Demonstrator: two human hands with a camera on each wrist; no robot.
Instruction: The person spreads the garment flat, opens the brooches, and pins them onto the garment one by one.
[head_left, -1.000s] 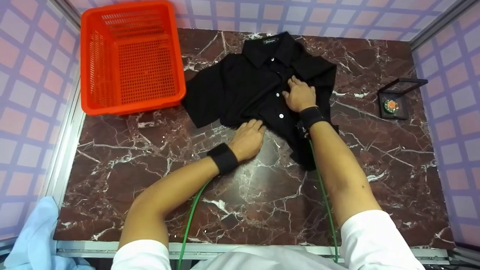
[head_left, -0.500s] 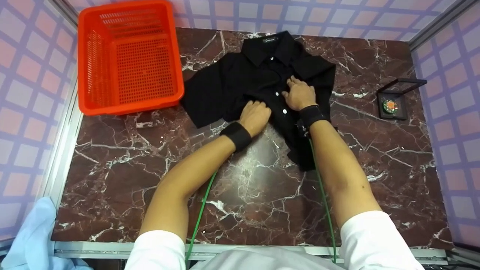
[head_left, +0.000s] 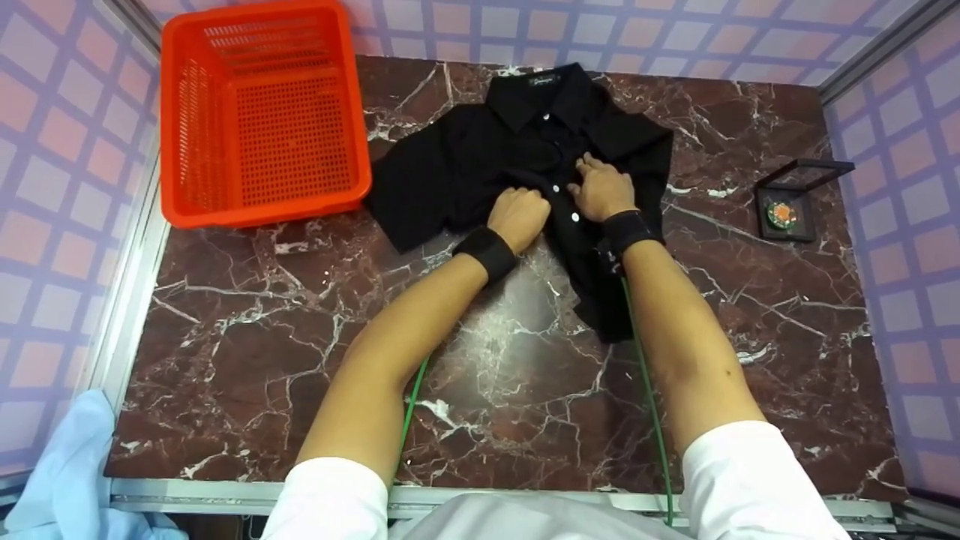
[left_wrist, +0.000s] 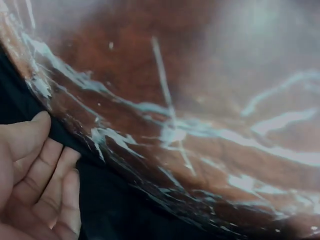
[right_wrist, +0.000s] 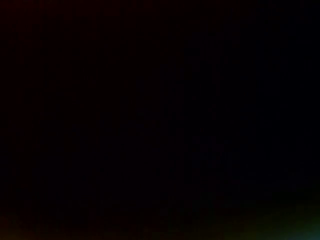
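Observation:
A black short-sleeved shirt (head_left: 476, 161) with white buttons lies on the marble-patterned table, its collar toward the back wall. At its lower front edge, my left hand (head_left: 519, 219) pinches the cloth. In the left wrist view, the thumb and curled fingers of my left hand (left_wrist: 40, 180) grip the edge of the dark shirt fabric (left_wrist: 115, 200). My right hand (head_left: 604, 191) rests on the shirt's chest beside the button line, fingers extended toward the collar. The right wrist view is almost wholly black and shows no hand.
An orange plastic basket (head_left: 292, 210) stands at the back left, close to the shirt's sleeve. On the right sits a small black open box (head_left: 787, 225) with a round green and orange item (head_left: 781, 215). Light blue cloth (head_left: 71, 465) hangs at the front left corner.
My left hand has moved up and slightly right from the shirt's lower edge, its fingers curling on the cloth and pushing the hem up. My right hand has stayed nearly still.

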